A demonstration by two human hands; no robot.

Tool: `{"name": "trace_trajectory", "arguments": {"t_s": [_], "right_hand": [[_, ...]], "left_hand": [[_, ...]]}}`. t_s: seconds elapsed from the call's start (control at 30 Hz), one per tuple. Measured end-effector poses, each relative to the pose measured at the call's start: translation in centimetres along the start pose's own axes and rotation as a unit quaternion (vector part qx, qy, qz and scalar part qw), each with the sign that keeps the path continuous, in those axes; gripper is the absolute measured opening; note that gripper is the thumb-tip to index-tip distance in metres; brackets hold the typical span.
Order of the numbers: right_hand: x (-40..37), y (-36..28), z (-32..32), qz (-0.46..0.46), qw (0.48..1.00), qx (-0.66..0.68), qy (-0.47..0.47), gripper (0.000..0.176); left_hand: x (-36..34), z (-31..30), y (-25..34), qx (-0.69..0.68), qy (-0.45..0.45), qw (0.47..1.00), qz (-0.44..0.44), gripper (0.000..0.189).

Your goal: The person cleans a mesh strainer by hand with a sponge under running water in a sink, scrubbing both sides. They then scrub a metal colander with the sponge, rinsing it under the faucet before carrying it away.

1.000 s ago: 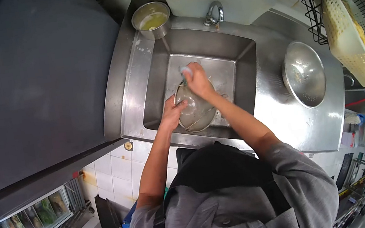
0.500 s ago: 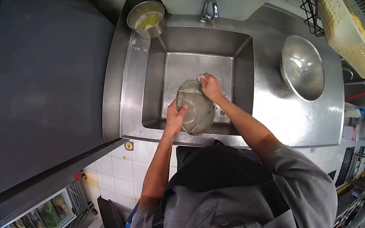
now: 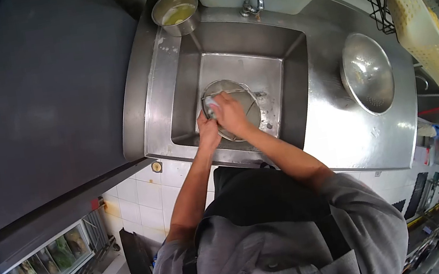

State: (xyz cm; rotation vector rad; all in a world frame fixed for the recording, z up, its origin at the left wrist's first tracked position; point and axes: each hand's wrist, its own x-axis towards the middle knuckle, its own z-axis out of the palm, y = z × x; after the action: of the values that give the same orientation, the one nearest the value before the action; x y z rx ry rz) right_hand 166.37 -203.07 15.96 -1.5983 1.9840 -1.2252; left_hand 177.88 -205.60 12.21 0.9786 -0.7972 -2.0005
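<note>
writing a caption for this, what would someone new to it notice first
The eye goes first to the two hands, left and right, working at a round strainer inside the steel sink. Next come the big shiny colander on the counter to the right and the pot of yellowish liquid at the sink's far left corner.

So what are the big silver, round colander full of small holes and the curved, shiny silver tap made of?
The colander looks like smooth stainless steel, from its bright silvery glare and thin punched wall. The tap seems chrome-plated, given its mirror-like highlights, though polished steel would look similar.
</note>
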Motion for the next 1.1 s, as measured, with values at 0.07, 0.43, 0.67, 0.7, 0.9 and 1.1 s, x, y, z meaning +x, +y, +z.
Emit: {"name": "trace_trajectory", "arguments": {"t_s": [0.07, 0.43, 0.67, 0.7, 0.9, 1.1], "right_hand": [[-1.1, 5.9, -0.8, 0.073, 0.991, -0.112, -0.001, 0.021], [-0.3, 8.5, -2.4, 0.194, 0.972, -0.126, -0.038, 0.032], [-2.9, 1.0, -2.4, 0.023, 0.975, -0.13, -0.178, 0.03], [-2.0, 1.6, -3.9, 0.114, 0.973, -0.128, -0.154, 0.028], [-1.3, 2.3, -1.2, 0.062, 0.992, -0.06, -0.087, 0.022], [2.9, 6.0, -2.7, 0.257, 0.952, -0.105, -0.127, 0.024]], "left_hand": [[-0.5, 0.7, -0.9, -0.007, 0.041, 0.999, -0.029, 0.03], [0.2, 1.1, -1.3, -0.126, 0.141, 0.969, -0.16, 0.038], [2.5, -1.7, -1.5, -0.117, 0.123, 0.973, -0.155, 0.036], [1.2, 0.3, -0.3, -0.116, 0.108, 0.973, -0.165, 0.036], [3.0, 0.6, -0.9, -0.109, 0.117, 0.976, -0.148, 0.042], [2.4, 0.5, -2.9, -0.168, 0.067, 0.961, -0.211, 0.041]]}}
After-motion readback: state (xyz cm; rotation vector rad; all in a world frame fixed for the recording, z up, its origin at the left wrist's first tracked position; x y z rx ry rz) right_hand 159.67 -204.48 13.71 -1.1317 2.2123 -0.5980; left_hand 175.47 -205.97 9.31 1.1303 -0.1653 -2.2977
